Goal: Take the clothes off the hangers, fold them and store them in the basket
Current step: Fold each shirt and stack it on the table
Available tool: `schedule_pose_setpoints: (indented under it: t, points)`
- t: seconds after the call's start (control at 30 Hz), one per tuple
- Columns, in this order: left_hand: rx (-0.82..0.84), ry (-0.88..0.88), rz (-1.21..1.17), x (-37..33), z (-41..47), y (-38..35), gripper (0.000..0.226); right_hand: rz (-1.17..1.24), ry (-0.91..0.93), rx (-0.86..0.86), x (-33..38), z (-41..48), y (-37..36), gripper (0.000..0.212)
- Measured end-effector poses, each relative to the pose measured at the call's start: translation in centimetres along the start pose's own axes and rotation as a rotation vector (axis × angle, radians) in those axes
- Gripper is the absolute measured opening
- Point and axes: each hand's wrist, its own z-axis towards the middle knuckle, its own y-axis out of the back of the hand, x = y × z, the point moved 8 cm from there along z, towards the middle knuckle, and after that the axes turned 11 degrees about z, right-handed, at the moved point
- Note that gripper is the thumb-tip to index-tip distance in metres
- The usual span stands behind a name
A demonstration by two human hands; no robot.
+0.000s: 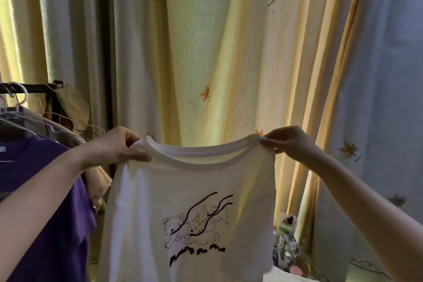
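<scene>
White fabric fills the middle of what we see: a white T-shirt (187, 201) is held up in the air in front of us, its printed side toward us. The print shows line-drawn bear cubs crossed by thick black wavy strokes, with scrawled black lettering below. Its neckline sags in a shallow curve between the two hands, and the body hangs down past the bottom edge of the view.

Just left of it, a purple T-shirt (45, 190) hangs on one of several white wire hangers (13, 117). These hook over a black clothes rail (34, 87), along with a beige garment (68, 107) behind the purple one. Behind everything hangs a pale yellow ribbed curtain (229, 52) scattered with orange leaf motifs — daylight glows through it, while its right-hand folds look grey-blue. Low on the right, near the shirt's hem, we make out a blurred cluster of bottles (286, 229), one with a green label.

Our left hand (119, 146) pinches the shirt's left shoulder beside the collar, thumb on the near side, fingers curled behind the cloth. Our right hand (290, 142) pinches the opposite shoulder likewise. Both bare forearms reach up and forward — spread wide, stretching the top of the shirt between them.
</scene>
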Motion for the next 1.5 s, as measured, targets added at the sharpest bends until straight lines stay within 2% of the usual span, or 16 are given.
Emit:
schedule_pose_setpoints:
  t: [0.1, 0.17, 0.3, 0.37, 0.47, 0.57, 0.63, 0.8, 0.83, 0.9, 0.97, 1.07, 1.23, 1.3, 1.4, 1.5]
  points:
    - [0.087, -0.075, -0.208, -0.8, -0.9, 0.5, 0.072, 0.014, 0.030, -0.062, 0.1, -0.2, 0.5, 0.014]
    - [0.143, -0.061, -0.369, -0.5, -1.2, 0.9, 0.085, 0.051, 0.005, -0.027, 0.4, -0.4, 0.4, 0.023]
    - [0.136, -0.068, -0.528, 0.7, -1.1, 1.9, 0.069, 0.371, 0.000, 0.025, 1.8, -0.9, 0.3, 0.030]
    - [0.118, 0.001, -0.416, 1.9, -1.0, 1.6, 0.055, 0.242, -0.007, -0.021, 1.9, -1.0, -0.3, 0.032]
    - [0.047, 0.108, -0.321, 3.7, -0.9, 1.2, 0.016, 0.148, -0.039, -0.081, 1.2, -1.4, -1.3, 0.040]
    - [0.006, 0.123, -0.321, 4.7, -1.0, 0.9, 0.009, 0.171, -0.045, -0.074, 1.3, -1.8, -1.7, 0.042]
    - [0.053, 0.131, -0.296, 4.6, -1.6, 0.3, 0.007, 0.163, -0.051, -0.054, 1.1, -1.8, -1.9, 0.041]
    - [0.276, 0.160, -0.320, 4.3, -3.6, -1.8, 0.082, 0.273, -0.115, -0.013, -0.5, -1.9, -1.3, 0.036]
    - [0.283, 0.193, -0.338, 4.6, -3.8, -2.3, 0.086, 0.279, -0.150, -0.017, -1.4, -2.1, -1.4, 0.037]
    - [0.188, 0.315, -0.390, 5.8, -3.5, -3.9, 0.071, 0.222, -0.240, -0.116, -4.3, -2.8, -1.9, 0.031]
    - [-0.057, 0.460, -0.451, 7.1, -3.0, -6.2, 0.046, 0.209, -0.327, -0.278, -7.6, -4.0, -3.7, 0.021]
    - [-0.326, 0.509, -0.564, 6.7, -2.4, -11.2, 0.025, 0.350, -0.362, -0.376, -9.1, -5.3, -10.1, 0.018]
    - [-0.481, 0.339, -0.569, 2.3, -2.4, -15.9, 0.014, 0.504, -0.275, -0.198, -7.1, -5.5, -19.8, 0.023]
    - [-0.507, 0.284, -0.556, 1.2, -2.8, -16.2, 0.008, 0.566, -0.213, -0.166, -6.2, -5.8, -20.8, 0.023]
    - [-0.508, 0.202, -0.533, 0.3, -3.6, -16.0, 0.023, 0.585, -0.153, -0.138, -5.5, -6.1, -20.7, 0.020]
    - [-0.487, 0.107, -0.573, -0.5, -4.1, -15.9, 0.021, 0.597, -0.128, -0.123, -5.7, -6.1, -20.9, 0.020]
